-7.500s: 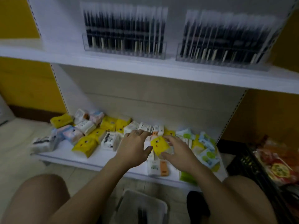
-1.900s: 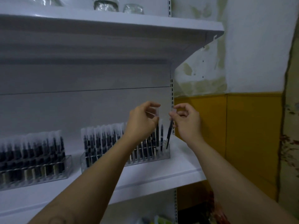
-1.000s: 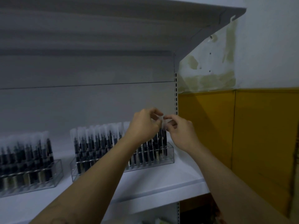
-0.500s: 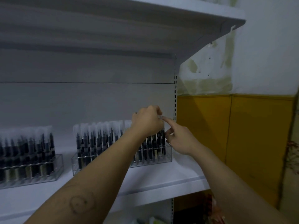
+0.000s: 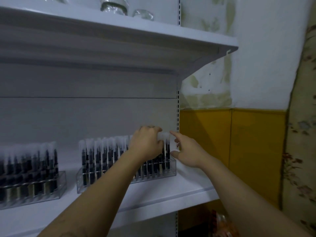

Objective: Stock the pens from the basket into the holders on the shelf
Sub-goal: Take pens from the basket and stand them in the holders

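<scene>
1. stocking looks close to done: both holders seem almost full. the basket is out of view, so i cannot tell what is left.
2. right holder (image 5: 171, 165) on the shelf (image 5: 153, 194): upright pens (image 5: 102, 151), packed to its right end.
3. left holder (image 5: 59, 183): likewise full.
4. left hand (image 5: 147, 146) curls round pen tops at that end; right hand (image 5: 188, 154) is open, forefinger touching the end pens.

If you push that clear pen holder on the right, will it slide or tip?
Probably slides: the pen holder is low, wide, flat on the smooth shelf. Full of pens, it likely feels heavy.
</scene>
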`<state>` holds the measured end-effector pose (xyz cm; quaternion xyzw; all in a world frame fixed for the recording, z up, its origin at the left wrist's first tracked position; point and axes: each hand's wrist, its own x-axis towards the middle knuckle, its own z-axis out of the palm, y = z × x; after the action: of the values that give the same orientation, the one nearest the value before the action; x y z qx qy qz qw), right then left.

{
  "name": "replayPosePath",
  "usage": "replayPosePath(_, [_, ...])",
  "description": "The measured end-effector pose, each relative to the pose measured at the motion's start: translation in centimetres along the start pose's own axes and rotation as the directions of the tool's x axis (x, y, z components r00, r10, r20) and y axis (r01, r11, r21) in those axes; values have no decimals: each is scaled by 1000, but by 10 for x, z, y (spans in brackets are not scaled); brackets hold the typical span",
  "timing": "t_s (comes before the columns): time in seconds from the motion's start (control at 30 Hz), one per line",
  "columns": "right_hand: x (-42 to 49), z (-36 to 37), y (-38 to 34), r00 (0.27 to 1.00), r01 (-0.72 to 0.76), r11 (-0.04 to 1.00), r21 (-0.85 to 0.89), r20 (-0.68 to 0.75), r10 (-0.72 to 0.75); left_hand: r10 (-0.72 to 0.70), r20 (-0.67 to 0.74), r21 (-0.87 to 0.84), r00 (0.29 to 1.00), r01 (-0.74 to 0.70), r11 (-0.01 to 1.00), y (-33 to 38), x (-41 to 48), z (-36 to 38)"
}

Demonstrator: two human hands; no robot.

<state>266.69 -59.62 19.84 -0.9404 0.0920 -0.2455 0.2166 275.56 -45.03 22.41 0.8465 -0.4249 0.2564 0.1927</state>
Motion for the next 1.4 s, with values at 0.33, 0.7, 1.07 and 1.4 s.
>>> replayPosePath(0.33, [-47, -1, -51, 997, 73, 993, -91, -9, -74, 41, -87, -4, 995, -42, 999, -2, -68, -35])
replayPosePath(0.7, [-113, 49, -100, 978, 201, 979, -43, -43, -203, -8, -87, 51, 996, 13, 999, -27, -180, -56])
replayPosePath(1.07, [-177, 146, -122, 943, 219, 972, 91, 238, -234, -170, -66, 47, 983, 173, 984, -65, -304, -23])
replayPosePath(1.4, [-226, 269, -100, 872, 142, 987, 76, 463, -161, -400, 166, -18, 902, 408, 913, -102, -399, 56])
